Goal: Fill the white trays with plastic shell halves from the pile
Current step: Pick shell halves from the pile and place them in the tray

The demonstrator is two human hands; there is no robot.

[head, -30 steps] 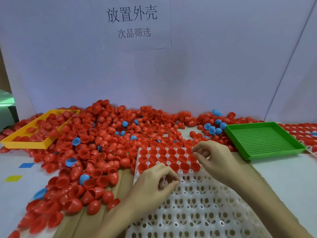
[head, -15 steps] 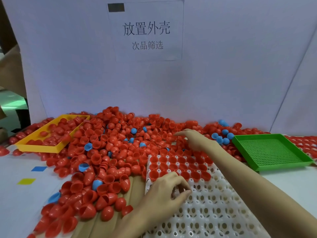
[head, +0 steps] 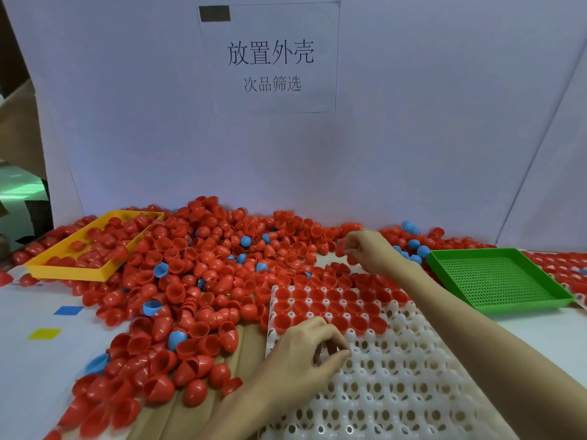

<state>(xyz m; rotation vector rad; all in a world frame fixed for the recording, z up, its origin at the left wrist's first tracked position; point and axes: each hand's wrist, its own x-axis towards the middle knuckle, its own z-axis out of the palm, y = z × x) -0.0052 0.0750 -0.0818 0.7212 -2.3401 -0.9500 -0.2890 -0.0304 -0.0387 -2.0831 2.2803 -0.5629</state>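
Shell halves [head: 203,281] piled — right hand [head: 370,249] pinches one; left hand [head: 305,350] curled on white tray [head: 413,376].

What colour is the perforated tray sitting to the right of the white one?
Green, seen clearly in the head view, with nothing in it.

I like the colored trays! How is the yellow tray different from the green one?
The yellow tray sits at the left and has red shells lying in it; the green tray sits at the right and holds nothing. The green tray's floor is dotted with little holes; the yellow tray's floor is mostly hidden by shells. Both are shallow, rectangular and beside the red pile.
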